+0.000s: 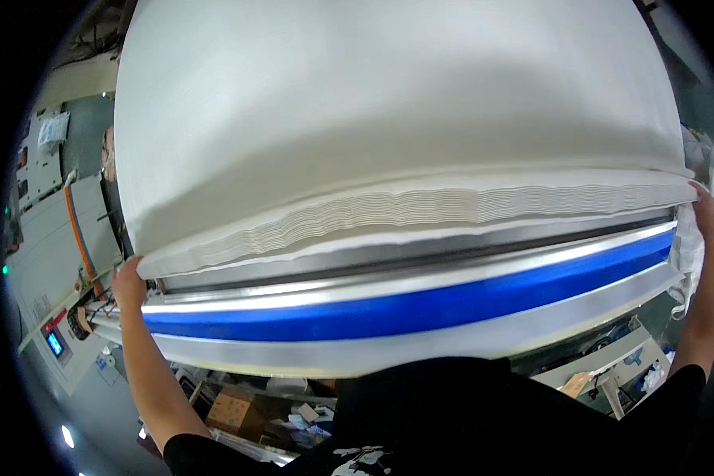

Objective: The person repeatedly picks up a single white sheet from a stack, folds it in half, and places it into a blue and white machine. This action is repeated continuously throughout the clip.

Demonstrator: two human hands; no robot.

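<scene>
A cluttered workshop is spreading out around a long metal rail (420,272) and blue strip (408,309). The layered white fabric (412,210) is lying just beyond the rail, stretching between both hands. Left hand's (128,284) grip is holding its left end, right hand's (704,208) is holding the right corner. Down below, a cardboard box (234,414) is sitting beside loose packets (305,419); can't tell what it's holding.
</scene>
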